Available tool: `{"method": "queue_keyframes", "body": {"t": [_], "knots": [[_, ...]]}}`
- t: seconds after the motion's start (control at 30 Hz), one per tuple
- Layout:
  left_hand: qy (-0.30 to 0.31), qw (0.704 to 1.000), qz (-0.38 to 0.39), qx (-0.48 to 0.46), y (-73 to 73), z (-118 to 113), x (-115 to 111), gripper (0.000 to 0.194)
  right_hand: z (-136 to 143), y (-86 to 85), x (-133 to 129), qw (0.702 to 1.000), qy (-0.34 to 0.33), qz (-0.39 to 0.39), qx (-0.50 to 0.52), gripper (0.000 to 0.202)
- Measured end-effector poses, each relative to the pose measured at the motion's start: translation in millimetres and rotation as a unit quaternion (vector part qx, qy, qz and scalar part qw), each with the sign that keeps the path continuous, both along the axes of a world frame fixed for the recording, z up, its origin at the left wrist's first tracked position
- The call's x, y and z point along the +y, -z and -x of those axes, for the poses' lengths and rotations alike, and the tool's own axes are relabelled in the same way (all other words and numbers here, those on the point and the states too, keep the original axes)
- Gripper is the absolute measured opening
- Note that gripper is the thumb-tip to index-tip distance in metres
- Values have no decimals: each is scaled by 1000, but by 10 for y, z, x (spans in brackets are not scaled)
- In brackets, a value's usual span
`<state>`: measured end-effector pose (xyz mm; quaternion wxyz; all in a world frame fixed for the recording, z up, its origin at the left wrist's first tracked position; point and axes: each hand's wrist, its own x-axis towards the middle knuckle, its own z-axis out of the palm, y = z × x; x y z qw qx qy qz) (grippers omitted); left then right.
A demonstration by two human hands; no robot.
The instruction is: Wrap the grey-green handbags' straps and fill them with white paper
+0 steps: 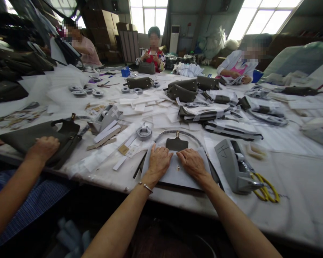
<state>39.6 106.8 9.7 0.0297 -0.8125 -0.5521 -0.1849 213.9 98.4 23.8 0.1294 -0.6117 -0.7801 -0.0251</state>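
A dark handbag [177, 144] lies flat before me at the table edge, its front covered by a pale sheet [174, 175]. My left hand [160, 159] rests on the left of this sheet, fingers stretched forward. On the right, my right hand [192, 161] lies flat in the same way, its fingertips close to the left hand's. Between and beyond them the bag's dark flap tab with a metal clasp shows. A wrapped handle [181, 132] arches behind it. A small metal stud pokes through the sheet between my wrists.
A grey tape dispenser [233, 166] and yellow-handled scissors [267, 190] stand on the right. Another dispenser [106, 120], card strips and a wrapped coil [144, 132] lie to the left. A co-worker's hand [45, 147] rests on another bag at left. Several bags lie farther back, with people around the table.
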Motion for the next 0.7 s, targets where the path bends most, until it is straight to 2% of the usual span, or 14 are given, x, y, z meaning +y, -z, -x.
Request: {"method": "queue_keyframes", "body": {"t": [0.13, 0.3, 0.47, 0.53, 0.6, 0.7], "knots": [[-16, 1000, -6, -4, -1, -13, 28, 27, 7, -21, 52, 999, 10, 29, -32, 38], [-6, 1000, 3, 7, -28, -43, 57, 26, 35, -54, 110, 995, 27, 81, -57, 45], [5, 1000, 10, 14, -18, -58, 76, 26, 46, -4, 126, 993, 69, 89, -42, 43], [8, 1000, -1, 14, -6, -61, 79, 26, 34, 69, 139, 993, 93, 67, -4, 37], [9, 1000, -6, 13, -2, -65, 80, 25, 11, 165, 165, 993, 102, 10, 50, 36], [8, 1000, -4, 8, -6, -67, 76, 26, -32, 300, 226, 985, 93, -71, 125, 49]]}}
